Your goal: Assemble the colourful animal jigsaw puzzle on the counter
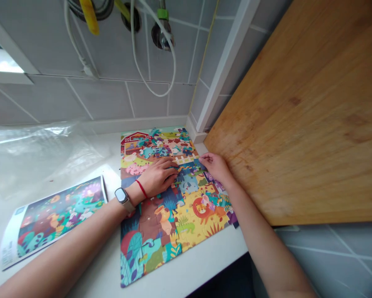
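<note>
Grey wall tiles (111, 97) with pale grout lines meet a smooth white desk (179, 275) in a tight corner. On it, near the middle, lies a rectangular, flat cardboard jigsaw puzzle (151, 217) printed with bright animals. Its long axis runs from the person's side toward the wall, and the printed red barn roof points to the far end. Wavy seams show between the joined pieces; a yellow ground with an orange lion fills the near right. Loose, knobbed, multicoloured cardboard pieces (165, 147) are heaped on the far part, and more overlap the right edge, some jutting past it.

On the puzzle, the left hand (159, 176) rests palm down, fingers bent and slightly apart, tips touching its middle. A thin red cord bracelet (141, 188) and a square-faced watch (121, 195) circle that wrist. At the right edge, beside a white printed fence, the right hand (216, 166) brings thumb and forefinger together; whether they pinch a piece, I cannot tell.

Left of the puzzle, a glossy printed paper sheet (61, 213) lies slanted, its long axis rising rightward. Beyond it spreads clear, crinkled plastic wrapping (49, 147); whether it contains anything is unclear. A brown wood-grained panel (297, 111) stands at the right.
</note>
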`<control>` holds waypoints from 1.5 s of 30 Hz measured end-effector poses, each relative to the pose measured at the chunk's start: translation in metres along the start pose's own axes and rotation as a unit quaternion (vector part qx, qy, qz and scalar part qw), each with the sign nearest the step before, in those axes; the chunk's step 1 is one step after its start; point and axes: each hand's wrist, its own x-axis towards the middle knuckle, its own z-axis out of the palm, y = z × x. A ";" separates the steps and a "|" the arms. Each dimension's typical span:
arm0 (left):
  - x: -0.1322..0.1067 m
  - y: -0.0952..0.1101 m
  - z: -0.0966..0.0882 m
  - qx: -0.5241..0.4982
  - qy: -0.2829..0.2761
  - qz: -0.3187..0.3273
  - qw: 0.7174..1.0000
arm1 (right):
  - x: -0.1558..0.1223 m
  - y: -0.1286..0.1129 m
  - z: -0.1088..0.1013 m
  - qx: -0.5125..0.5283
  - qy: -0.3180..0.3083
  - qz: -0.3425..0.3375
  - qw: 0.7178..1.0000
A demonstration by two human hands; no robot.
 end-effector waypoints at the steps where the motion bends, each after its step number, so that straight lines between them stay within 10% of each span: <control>1: 0.000 0.000 0.000 -0.001 0.004 -0.001 1.000 | -0.001 -0.001 -0.001 -0.011 -0.010 -0.003 1.000; 31: 0.000 0.000 0.001 -0.020 0.007 -0.023 1.000 | -0.005 -0.009 0.002 -0.213 0.049 -0.054 0.974; 45: 0.000 0.002 0.000 -0.006 -0.006 -0.032 0.999 | -0.004 0.001 -0.011 -0.163 -0.051 -0.083 0.982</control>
